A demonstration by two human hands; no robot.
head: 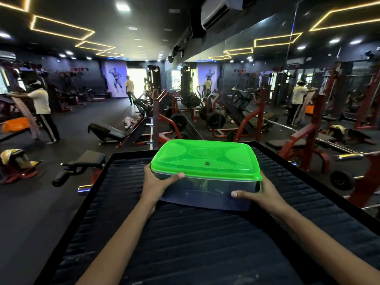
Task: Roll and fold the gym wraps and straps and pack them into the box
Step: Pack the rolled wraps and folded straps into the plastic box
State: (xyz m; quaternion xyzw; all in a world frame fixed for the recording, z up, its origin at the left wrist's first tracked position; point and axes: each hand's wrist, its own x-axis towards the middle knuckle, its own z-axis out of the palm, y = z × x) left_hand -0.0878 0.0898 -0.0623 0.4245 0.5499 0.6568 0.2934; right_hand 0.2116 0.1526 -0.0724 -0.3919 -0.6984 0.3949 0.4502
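both hands held the box (205, 194), which sat on the dark ribbed worktop (185, 243) with its green lid (205, 161) shut on top. the left hand (158, 182) gripped the box's left end, thumb curled across the front wall. the right hand (259, 194) gripped the right end the same way. something dark showed through the clear wall.

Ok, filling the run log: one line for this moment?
box: lid on | left hand: holds box | right hand: holds box | surface: ribbed platform
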